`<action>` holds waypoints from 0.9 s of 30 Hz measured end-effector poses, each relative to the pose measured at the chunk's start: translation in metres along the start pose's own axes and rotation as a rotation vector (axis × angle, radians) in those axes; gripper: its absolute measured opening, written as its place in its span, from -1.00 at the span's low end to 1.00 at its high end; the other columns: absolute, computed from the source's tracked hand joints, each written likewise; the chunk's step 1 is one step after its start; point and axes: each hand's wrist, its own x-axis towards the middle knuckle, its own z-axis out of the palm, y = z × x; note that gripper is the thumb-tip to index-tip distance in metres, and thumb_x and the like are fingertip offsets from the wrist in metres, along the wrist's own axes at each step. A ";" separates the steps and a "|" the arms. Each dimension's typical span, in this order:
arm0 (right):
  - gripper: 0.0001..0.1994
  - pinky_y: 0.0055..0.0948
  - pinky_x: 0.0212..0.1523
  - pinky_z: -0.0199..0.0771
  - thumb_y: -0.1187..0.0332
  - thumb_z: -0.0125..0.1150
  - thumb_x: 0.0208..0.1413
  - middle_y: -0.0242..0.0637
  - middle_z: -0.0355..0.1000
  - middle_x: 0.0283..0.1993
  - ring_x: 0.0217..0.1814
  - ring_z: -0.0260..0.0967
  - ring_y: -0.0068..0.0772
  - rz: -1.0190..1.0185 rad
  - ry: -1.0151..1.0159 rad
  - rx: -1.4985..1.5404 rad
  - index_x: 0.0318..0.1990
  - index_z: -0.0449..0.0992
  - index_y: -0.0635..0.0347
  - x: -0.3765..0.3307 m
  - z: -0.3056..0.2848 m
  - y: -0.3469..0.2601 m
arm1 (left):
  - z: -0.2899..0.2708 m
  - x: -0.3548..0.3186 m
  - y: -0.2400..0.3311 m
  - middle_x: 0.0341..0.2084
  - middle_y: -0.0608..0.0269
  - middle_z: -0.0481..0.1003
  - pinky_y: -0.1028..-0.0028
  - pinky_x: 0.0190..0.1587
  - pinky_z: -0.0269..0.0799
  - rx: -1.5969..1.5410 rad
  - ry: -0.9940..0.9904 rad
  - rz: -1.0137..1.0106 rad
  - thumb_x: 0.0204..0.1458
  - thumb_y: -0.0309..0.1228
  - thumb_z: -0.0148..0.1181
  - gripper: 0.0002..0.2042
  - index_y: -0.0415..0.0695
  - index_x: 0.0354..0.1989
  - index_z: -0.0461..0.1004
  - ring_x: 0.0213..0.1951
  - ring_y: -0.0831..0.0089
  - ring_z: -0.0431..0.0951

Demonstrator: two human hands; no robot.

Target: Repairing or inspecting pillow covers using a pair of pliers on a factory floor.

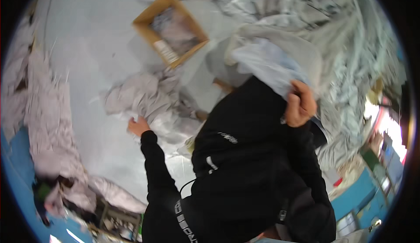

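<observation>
A crumpled grey cloth (142, 92) lies on the pale work surface in front of me, to the left of the middle. My left hand (139, 126) is at its near edge, its fingers bent and closed on the cloth. On the right, my right hand (302, 104) is closed, pinching the near corner of a thin pale-blue sheet (269, 64). Whether that sheet is plastic or cloth I cannot tell. Its far part spreads over a whitish piece of fabric (306, 48). The fingertips of both hands are slightly blurred.
Beyond the grey cloth stands an open cardboard box (199, 45) with greyish and pinkish pieces inside. Heaped pale fabric (350, 68) runs along the far and right sides. More pinkish-grey cloth (50, 116) hangs along the left edge. A cluttered shelf (116, 221) stands lower left.
</observation>
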 end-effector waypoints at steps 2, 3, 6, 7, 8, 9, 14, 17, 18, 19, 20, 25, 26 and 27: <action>-0.69 -0.67 -0.42 0.17 0.23 0.04 0.27 -0.44 0.33 -0.43 -0.49 0.17 -0.65 -0.041 0.011 0.053 -0.07 0.46 0.34 0.006 -0.009 -0.003 | -0.030 0.008 0.121 -0.15 0.03 0.52 0.31 -0.02 0.42 -0.380 -0.088 0.222 -0.07 -0.43 0.26 -0.61 -0.35 -0.06 0.45 -0.11 0.22 0.52; -0.69 -0.67 -0.42 0.17 0.23 0.04 0.27 -0.44 0.33 -0.43 -0.49 0.17 -0.65 -0.040 0.049 0.030 -0.07 0.46 0.34 0.003 -0.018 -0.003 | -0.054 -0.001 0.182 -0.14 0.07 0.52 0.37 -0.05 0.43 -0.714 -0.270 0.245 -0.02 -0.49 0.21 -0.68 -0.34 -0.06 0.46 -0.11 0.29 0.53; -0.63 -0.71 -0.48 0.11 0.12 -0.01 0.30 -0.46 0.32 -0.44 -0.51 0.13 -0.71 0.127 0.143 0.338 -0.08 0.45 0.32 -0.012 -0.029 0.001 | -0.127 -0.048 0.310 -0.15 0.18 0.51 0.54 -0.13 0.45 -1.177 -0.710 0.433 0.09 -0.62 0.08 -0.80 -0.32 -0.11 0.47 -0.13 0.46 0.54; -0.60 -0.72 -0.50 0.07 0.09 -0.03 0.31 -0.46 0.31 -0.44 -0.52 0.11 -0.74 0.162 0.185 0.345 -0.07 0.44 0.32 -0.017 -0.033 0.003 | -0.144 -0.065 0.333 -0.16 0.19 0.51 0.56 -0.14 0.44 -1.212 -0.797 0.509 0.09 -0.62 0.08 -0.81 -0.32 -0.11 0.47 -0.13 0.47 0.54; -0.58 -0.74 -0.52 0.03 0.06 -0.05 0.32 -0.46 0.30 -0.43 -0.52 0.09 -0.77 0.201 0.236 0.339 -0.07 0.44 0.32 -0.022 -0.041 0.004 | -0.155 -0.084 0.356 -0.17 0.20 0.51 0.59 -0.15 0.44 -1.248 -0.903 0.590 0.09 -0.63 0.08 -0.81 -0.31 -0.11 0.47 -0.14 0.49 0.54; -0.60 -0.75 -0.52 0.03 0.08 -0.02 0.31 -0.47 0.29 -0.42 -0.52 0.07 -0.78 0.184 0.269 0.315 -0.07 0.43 0.31 -0.026 -0.048 0.007 | -0.163 -0.100 0.371 -0.17 0.20 0.51 0.59 -0.15 0.44 -1.245 -0.908 0.615 0.09 -0.63 0.08 -0.81 -0.31 -0.11 0.47 -0.14 0.49 0.54; -0.66 -0.75 -0.49 0.07 0.16 0.04 0.29 -0.49 0.29 -0.40 -0.49 0.08 -0.77 0.292 0.360 0.335 -0.06 0.44 0.31 -0.059 -0.076 0.034 | -0.174 -0.161 0.420 -0.28 0.22 0.51 0.56 -0.26 0.43 -1.148 -0.762 1.058 0.01 -0.64 0.16 -0.85 -0.25 -0.23 0.50 -0.27 0.51 0.51; -0.76 -0.75 -0.43 0.09 0.31 0.12 0.23 -0.52 0.28 -0.40 -0.45 0.10 -0.77 0.304 0.417 0.291 -0.08 0.46 0.30 -0.072 -0.089 0.043 | -0.189 -0.189 0.442 -0.23 0.18 0.50 0.51 -0.31 0.44 -1.118 -0.702 1.184 -0.06 -0.64 0.19 -0.82 -0.22 -0.24 0.51 -0.29 0.42 0.51; -0.79 -0.76 -0.40 0.09 0.39 0.18 0.19 -0.54 0.26 -0.40 -0.43 0.10 -0.77 0.274 0.431 0.224 -0.09 0.47 0.30 -0.075 -0.092 0.045 | -0.192 -0.195 0.448 -0.21 0.18 0.49 0.50 -0.31 0.45 -1.084 -0.668 1.244 -0.07 -0.64 0.19 -0.80 -0.22 -0.23 0.51 -0.29 0.39 0.52; -0.79 -0.76 -0.40 0.09 0.39 0.18 0.19 -0.54 0.26 -0.40 -0.43 0.10 -0.77 0.283 0.451 0.225 -0.09 0.47 0.30 -0.078 -0.095 0.046 | -0.193 -0.198 0.455 -0.21 0.18 0.49 0.50 -0.31 0.45 -1.076 -0.679 1.263 -0.07 -0.64 0.19 -0.80 -0.22 -0.23 0.51 -0.29 0.39 0.52; -0.80 -0.76 -0.38 0.10 0.46 0.21 0.13 -0.55 0.26 -0.40 -0.42 0.10 -0.78 0.365 0.398 0.250 -0.10 0.48 0.29 -0.080 -0.099 0.047 | -0.193 -0.200 0.464 -0.19 0.18 0.48 0.48 -0.32 0.46 -1.029 -0.609 1.351 -0.09 -0.65 0.19 -0.78 -0.22 -0.22 0.51 -0.29 0.37 0.52; -0.75 -0.72 -0.41 0.12 0.52 0.31 0.00 -0.58 0.26 -0.44 -0.44 0.10 -0.77 0.476 0.398 0.245 -0.12 0.50 0.29 -0.082 -0.101 0.055 | -0.201 -0.209 0.486 -0.12 0.17 0.44 0.40 -0.25 0.47 -0.941 -0.684 1.335 -0.15 -0.65 0.20 -0.69 -0.19 -0.16 0.49 -0.18 0.24 0.49; -0.75 -0.72 -0.41 0.12 0.52 0.31 0.00 -0.58 0.26 -0.44 -0.44 0.10 -0.77 0.487 0.415 0.247 -0.12 0.50 0.29 -0.082 -0.100 0.057 | -0.202 -0.210 0.488 -0.12 0.17 0.44 0.40 -0.25 0.47 -0.932 -0.696 1.351 -0.15 -0.65 0.20 -0.69 -0.19 -0.16 0.49 -0.18 0.24 0.49; -0.73 -0.71 -0.42 0.13 0.52 0.32 -0.02 -0.56 0.26 -0.46 -0.45 0.09 -0.76 0.448 0.410 0.186 -0.12 0.50 0.29 -0.080 -0.098 0.061 | -0.202 -0.211 0.490 -0.11 0.17 0.43 0.36 -0.17 0.43 -0.873 -0.615 1.477 -0.18 -0.62 0.24 -0.67 -0.17 -0.16 0.50 -0.13 0.21 0.47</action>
